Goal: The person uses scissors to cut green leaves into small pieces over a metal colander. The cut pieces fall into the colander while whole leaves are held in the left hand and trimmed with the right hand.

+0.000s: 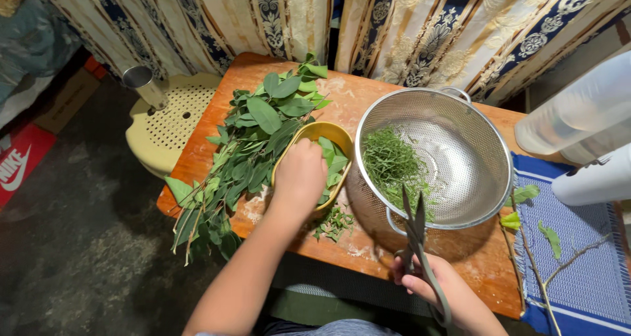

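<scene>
At the far left a metal cup [144, 85] stands on a pale yellow perforated stool [167, 129] pushed against the edge of the wooden worktop [342, 89]. On the worktop's left part lies a heap of leafy green branches [243, 155], stems pointing toward the near edge. Just right of the heap sits a yellow oval bowl [335, 135] with green leaves in it. The left hand [300, 175] reaches down into this bowl, its fingers curled over the leaves inside — whether they actually pinch any is hidden by the back of the hand. A few small leaf scraps [334, 223] lie on the wood below the bowl.

Next comes a steel colander [460, 158], touching the bowl's right side, with a mound of finely cut greens [393, 165] in its left half. Near the colander's front rim the right hand [437, 285] is clenched around the handles of a pair of scissors [415, 234], blades pointing up over the rim. At the right, a blue woven mat [585, 264] carries bare twigs [536, 270] and stray leaves, with two whitish plastic bottles [578, 116] beyond.
</scene>
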